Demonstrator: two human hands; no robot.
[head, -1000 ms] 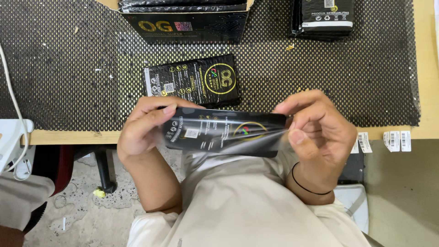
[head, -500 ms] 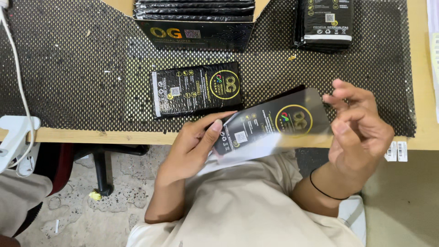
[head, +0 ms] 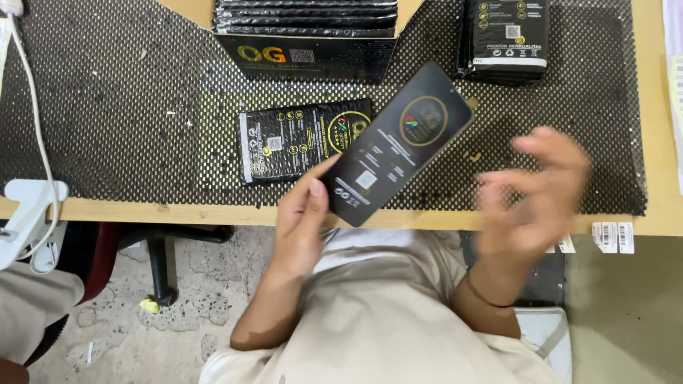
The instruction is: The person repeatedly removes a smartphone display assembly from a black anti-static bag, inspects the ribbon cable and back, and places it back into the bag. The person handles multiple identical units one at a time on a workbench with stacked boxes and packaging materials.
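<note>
Now, change: the right hand (head: pixel 532 195) has let go and hangs blurred, fingers spread, beside the pouch.
Pouch: flat black sachet (head: pixel 398 144), yellow ring emblem, pinched at its near end by the left hand (head: pixel 302 220) alone, slanting over the bench's (head: pixel 213 212) front edge.
Behind it: matching packet (head: pixel 304 139) flat on black mesh mat (head: pixel 121 121).
Far edge: open black carton (head: pixel 306 53); stacked packets (head: pixel 506 35) towards the right corner.
Front right edge: small white barcode labels (head: pixel 612 237).

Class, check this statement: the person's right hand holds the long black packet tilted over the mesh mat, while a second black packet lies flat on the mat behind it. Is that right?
Not quite. In the head view the left hand holds the long black packet; the right hand, blurred, is open and apart from it. The rest stands: the packet is tilted over the mesh mat, and a second black packet lies flat behind it.
</note>
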